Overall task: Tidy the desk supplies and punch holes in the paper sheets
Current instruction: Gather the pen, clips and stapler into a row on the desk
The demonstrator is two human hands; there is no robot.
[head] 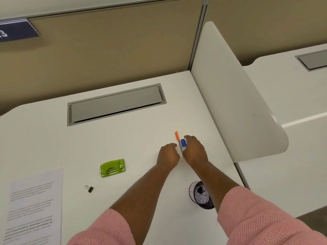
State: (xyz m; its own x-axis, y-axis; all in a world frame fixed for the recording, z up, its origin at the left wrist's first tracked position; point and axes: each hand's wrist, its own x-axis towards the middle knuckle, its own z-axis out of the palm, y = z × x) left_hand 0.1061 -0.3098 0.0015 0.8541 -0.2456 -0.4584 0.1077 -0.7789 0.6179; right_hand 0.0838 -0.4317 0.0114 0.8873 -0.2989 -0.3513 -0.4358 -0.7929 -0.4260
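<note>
Currently: both hands meet right of centre in the frame, gathering pens on the white desk.
Left hand: fingers curled inward into a loose fist beside the pen shaft; whether they actually pinch it cannot be told.
Right hand: fingers bent down over a blue-capped marker, apparently closing round it, though the contact is hidden.
Orange-capped pen: lies between the two hands, cap pointing toward the top of the frame.
Pen holder: dark mesh cup at lower right, partly behind the right forearm.
Hole punch: green, lower centre-left, untouched.
Binder clip: black, just below the punch.
Paper sheet: printed, lower left corner, not yet punched.
Step in hand: likely collecting the pens for the cup.
Doing it well: align both pens parallel, grip near mid-shaft, lift together, drop them tip-down into the cup without tipping it.
</note>
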